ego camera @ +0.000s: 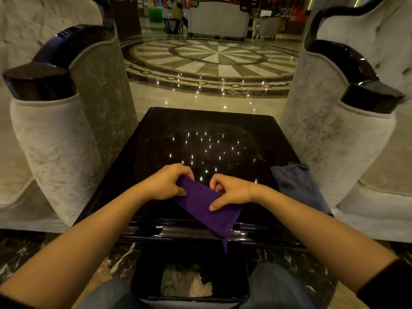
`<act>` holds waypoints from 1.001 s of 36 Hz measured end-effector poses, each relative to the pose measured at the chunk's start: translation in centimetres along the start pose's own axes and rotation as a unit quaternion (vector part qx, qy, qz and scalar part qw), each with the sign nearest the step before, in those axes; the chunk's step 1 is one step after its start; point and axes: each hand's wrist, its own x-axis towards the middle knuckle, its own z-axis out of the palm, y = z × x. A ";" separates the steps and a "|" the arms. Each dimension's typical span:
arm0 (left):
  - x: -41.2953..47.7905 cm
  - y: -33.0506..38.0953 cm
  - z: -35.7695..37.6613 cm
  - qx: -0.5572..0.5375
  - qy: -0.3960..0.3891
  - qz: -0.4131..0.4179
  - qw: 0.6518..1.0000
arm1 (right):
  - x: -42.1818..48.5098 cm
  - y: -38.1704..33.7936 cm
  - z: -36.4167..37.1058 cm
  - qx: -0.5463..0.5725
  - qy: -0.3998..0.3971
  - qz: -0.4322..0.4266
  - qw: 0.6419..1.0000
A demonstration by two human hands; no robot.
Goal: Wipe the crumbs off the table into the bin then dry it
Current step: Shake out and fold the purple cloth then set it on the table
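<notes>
A purple cloth (207, 208) is held folded over the near edge of the glossy black table (200, 139). My left hand (169, 182) grips its upper left end. My right hand (229, 192) pinches its right side, thumb on top. The cloth's lower corner hangs past the table's front edge, above a black bin (147, 273) that stands on the floor between my knees and holds crumpled paper waste. A blue-grey cloth (294, 181) lies on the table's right side. I cannot make out crumbs on the dark tabletop.
Two pale upholstered armchairs with black armrests flank the table, one at the left (55, 134) and one at the right (347, 141). Polished marble floor with a round inlay (214, 56) stretches beyond. More seating (218, 21) stands far back.
</notes>
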 end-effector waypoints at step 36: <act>1.9 -9.6 1.7 0.185 0.076 -0.263 0.944 | 4.1 14.5 -20.2 0.281 0.440 0.092 0.848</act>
